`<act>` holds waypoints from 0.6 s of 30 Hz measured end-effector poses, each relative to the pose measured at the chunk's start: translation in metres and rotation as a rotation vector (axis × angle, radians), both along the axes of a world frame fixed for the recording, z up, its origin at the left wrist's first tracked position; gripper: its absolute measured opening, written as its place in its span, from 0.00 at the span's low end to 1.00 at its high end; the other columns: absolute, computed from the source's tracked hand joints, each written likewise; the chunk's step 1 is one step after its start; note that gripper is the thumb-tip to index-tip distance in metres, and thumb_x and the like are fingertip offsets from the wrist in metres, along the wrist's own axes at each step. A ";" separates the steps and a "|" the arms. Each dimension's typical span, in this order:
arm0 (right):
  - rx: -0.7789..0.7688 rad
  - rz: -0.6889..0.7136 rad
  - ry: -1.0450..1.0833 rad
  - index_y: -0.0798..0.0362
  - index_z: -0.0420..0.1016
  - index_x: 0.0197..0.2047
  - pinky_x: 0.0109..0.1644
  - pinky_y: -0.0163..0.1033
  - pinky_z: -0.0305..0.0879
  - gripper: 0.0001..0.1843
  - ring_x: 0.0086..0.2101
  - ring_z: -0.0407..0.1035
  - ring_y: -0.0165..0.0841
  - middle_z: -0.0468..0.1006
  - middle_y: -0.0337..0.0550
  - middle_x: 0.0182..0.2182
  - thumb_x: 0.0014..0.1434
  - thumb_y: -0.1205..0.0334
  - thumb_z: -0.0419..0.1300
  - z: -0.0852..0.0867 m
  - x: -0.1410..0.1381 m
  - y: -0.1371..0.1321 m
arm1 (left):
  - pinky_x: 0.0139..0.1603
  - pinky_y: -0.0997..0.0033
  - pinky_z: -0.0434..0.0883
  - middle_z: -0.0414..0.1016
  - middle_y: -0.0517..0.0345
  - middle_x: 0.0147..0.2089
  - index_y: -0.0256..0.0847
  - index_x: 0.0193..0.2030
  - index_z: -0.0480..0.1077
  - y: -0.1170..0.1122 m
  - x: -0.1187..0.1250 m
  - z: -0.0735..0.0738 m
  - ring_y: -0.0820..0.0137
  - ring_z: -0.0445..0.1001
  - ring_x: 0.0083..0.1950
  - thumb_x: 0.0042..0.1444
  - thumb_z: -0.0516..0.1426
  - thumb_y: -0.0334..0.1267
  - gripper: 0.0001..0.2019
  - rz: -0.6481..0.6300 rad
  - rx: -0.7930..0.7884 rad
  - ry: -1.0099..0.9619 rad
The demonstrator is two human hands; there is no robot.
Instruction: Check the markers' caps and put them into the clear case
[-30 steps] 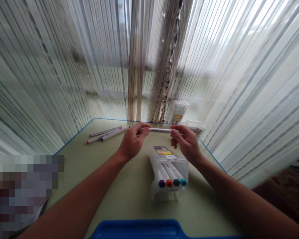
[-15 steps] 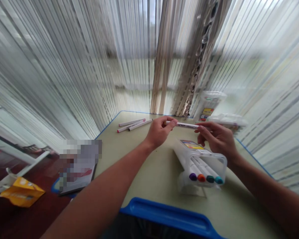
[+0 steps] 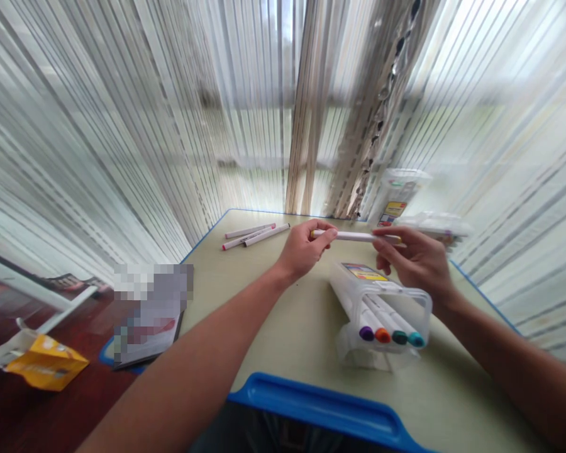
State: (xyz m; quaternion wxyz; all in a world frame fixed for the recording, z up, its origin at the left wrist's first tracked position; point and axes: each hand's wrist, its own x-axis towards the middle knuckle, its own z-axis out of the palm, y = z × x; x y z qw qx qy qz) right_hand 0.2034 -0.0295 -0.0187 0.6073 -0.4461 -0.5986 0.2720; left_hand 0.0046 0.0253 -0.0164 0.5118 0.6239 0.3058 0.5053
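Note:
A white marker (image 3: 355, 236) with yellow ends lies level between my two hands, above the far part of the table. My left hand (image 3: 309, 246) pinches its left end. Thumb and fingers of my right hand (image 3: 408, 257) close on the right end. Just below my right hand, a clear plastic marker case (image 3: 344, 296) lies with its open end toward me. Several white markers inside show purple, orange (image 3: 382, 335), dark green and teal ends. Left of my left hand, three white markers (image 3: 266, 235) lie loosely together on the table.
The pale green table (image 3: 283, 333) has a blue rim and a blue front tray (image 3: 321, 406). Two clear cases (image 3: 396, 200) stand at the back right. A book-like item (image 3: 158, 321), partly blurred out, is at the left edge. A yellow bag (image 3: 47, 362) sits lower left.
The marker has turned about its length, so its printed side no longer shows. Yellow ends are now visible at both hands. My hands are in nearly the same place.

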 end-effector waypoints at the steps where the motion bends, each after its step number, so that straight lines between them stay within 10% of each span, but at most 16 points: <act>1: -0.008 -0.003 0.007 0.55 0.79 0.42 0.16 0.31 0.63 0.20 0.17 0.68 0.27 0.73 0.36 0.18 0.52 0.49 0.72 0.000 0.000 0.001 | 0.19 0.78 0.58 0.67 0.65 0.23 0.34 0.37 0.73 0.000 0.000 0.000 0.80 0.61 0.18 0.58 0.60 0.34 0.05 -0.002 -0.008 -0.011; 9: -0.039 0.029 0.058 0.56 0.78 0.40 0.16 0.31 0.62 0.18 0.17 0.68 0.25 0.80 0.43 0.28 0.54 0.50 0.71 -0.003 0.001 0.004 | 0.19 0.78 0.59 0.69 0.63 0.25 0.35 0.39 0.74 -0.003 0.000 0.003 0.80 0.62 0.20 0.56 0.60 0.30 0.04 0.005 -0.005 -0.041; 18: -0.026 0.028 0.038 0.56 0.76 0.41 0.16 0.31 0.61 0.19 0.14 0.65 0.27 0.72 0.35 0.15 0.54 0.49 0.70 -0.001 0.001 0.005 | 0.20 0.78 0.61 0.70 0.61 0.24 0.35 0.41 0.73 0.002 0.000 0.002 0.78 0.64 0.20 0.58 0.59 0.37 0.08 -0.019 -0.044 -0.047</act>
